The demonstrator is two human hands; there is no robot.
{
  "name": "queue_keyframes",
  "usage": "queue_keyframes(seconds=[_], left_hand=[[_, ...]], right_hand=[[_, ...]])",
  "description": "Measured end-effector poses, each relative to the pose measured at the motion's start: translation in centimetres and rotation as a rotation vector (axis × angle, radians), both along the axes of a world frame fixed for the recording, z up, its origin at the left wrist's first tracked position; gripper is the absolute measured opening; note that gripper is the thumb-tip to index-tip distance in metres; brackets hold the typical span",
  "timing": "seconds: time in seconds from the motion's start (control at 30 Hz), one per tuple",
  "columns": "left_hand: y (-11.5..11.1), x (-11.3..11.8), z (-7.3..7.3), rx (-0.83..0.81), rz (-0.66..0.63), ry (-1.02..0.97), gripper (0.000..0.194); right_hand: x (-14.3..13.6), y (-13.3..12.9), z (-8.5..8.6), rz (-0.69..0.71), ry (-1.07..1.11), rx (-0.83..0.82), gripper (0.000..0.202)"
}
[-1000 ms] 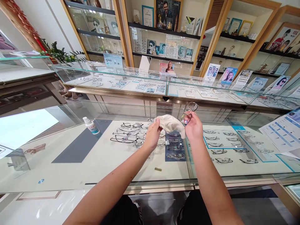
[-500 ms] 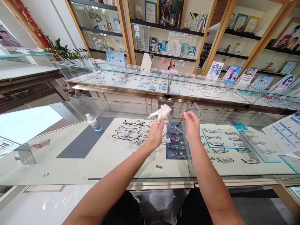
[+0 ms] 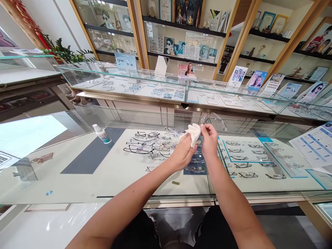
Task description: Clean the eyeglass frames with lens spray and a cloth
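Wiping looks under way and unfinished, the left hand (image 3: 183, 152) gripping a bunched cream cloth (image 3: 194, 133) beside the clear-lensed, dark-rimmed glasses (image 3: 214, 119) that the right hand (image 3: 210, 140) pinches above the glass-topped display counter (image 3: 85, 186).

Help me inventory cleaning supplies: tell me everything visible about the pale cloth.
The cloth is off-white, thin and soft-looking, like fabric. It is crumpled, its folds bunched upward, gripped in the left hand above the glass display counter. It sits just beside the right hand; whether it touches the eyeglasses there cannot be told.
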State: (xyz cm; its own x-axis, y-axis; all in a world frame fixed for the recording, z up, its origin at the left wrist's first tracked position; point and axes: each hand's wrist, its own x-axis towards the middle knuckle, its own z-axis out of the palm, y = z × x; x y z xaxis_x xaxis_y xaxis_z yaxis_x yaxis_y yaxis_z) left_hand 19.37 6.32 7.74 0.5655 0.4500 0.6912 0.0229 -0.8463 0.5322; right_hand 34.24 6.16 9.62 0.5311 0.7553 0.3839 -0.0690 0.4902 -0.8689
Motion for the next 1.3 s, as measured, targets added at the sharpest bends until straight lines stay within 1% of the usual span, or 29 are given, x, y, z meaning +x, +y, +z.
queue_keyframes(seconds=[0.23,0.4,0.57,0.77,0.87,0.97,1.07,1.13,1.23,1.3], left_hand=[[-0.4,0.4,-0.2,0.021,-0.005,0.025,0.051],[-0.5,0.5,-0.3,0.051,-0.024,0.028,0.045],[-0.7,0.5,-0.1,0.047,-0.031,0.048,0.041],[-0.9,0.4,0.0,0.066,-0.035,0.064,0.039],[-0.9,0.3,0.2,0.068,-0.036,0.083,0.043],[-0.7,0.0,0.5,0.043,-0.034,0.073,0.045],[-0.3,-0.3,0.8,-0.047,-0.002,0.037,0.047],[-0.1,-0.5,0.9,-0.163,0.023,0.022,0.049],[0.1,-0.8,1.0,-0.415,0.006,-0.032,0.057],[0.1,-0.9,1.1,-0.616,-0.061,-0.097,0.064]], right_hand=[[0.8,0.1,0.6,-0.041,0.037,0.004,0.035],[1.5,0.3,0.6,-0.098,0.036,0.027,0.034],[1.9,0.4,0.7,-0.116,0.085,0.070,0.033],[2.6,0.6,0.7,-0.132,0.100,0.068,0.037],[3.0,0.9,0.5,-0.119,0.094,0.053,0.039],[2.5,0.8,0.3,-0.062,0.037,0.026,0.040],[1.2,0.2,0.2,-0.012,-0.052,0.022,0.037],[0.7,-0.2,0.4,0.019,-0.074,0.051,0.035],[1.4,-0.4,1.0,0.045,0.014,0.113,0.033],[2.6,-0.4,1.6,0.045,0.126,0.150,0.034]])
